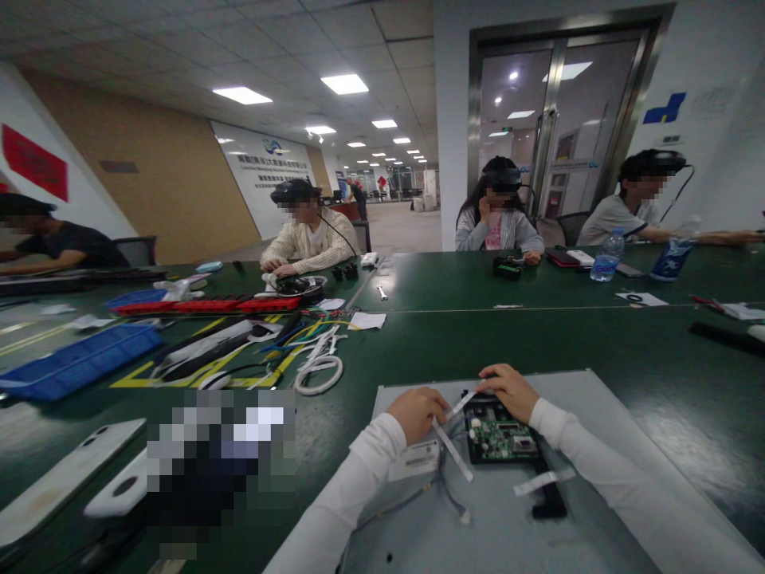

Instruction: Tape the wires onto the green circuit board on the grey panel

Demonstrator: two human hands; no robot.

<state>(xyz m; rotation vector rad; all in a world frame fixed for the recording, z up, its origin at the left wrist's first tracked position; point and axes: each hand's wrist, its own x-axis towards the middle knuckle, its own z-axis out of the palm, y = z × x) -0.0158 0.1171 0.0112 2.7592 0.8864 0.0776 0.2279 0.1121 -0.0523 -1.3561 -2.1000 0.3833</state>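
Observation:
A pale strip of tape (pixel 461 406) runs between my two hands, above the far edge of a black frame. My left hand (pixel 418 413) is closed on its near end, and another white strip (pixel 453 450) trails from under those fingers. My right hand (pixel 509 391) has its fingers closed at the strip's far end, close to the frame's top. In that frame lies a green circuit board (pixel 502 438), mounted on a grey metal panel (pixel 430 534). A black arm (pixel 548 498) extends below the board, crossed by a whitish strip (pixel 543 481). Thin cables (pixel 445 488) lie left of it.
Phones (pixel 65 474) lie at the near left. Beyond them are a blue tray (pixel 77 363), tangled cables (pixel 299 339) and a white cable coil (pixel 319 375). A wrench (pixel 382 293) and a water bottle (pixel 607 257) are farther off. Several people sit across the green table (pixel 598 339).

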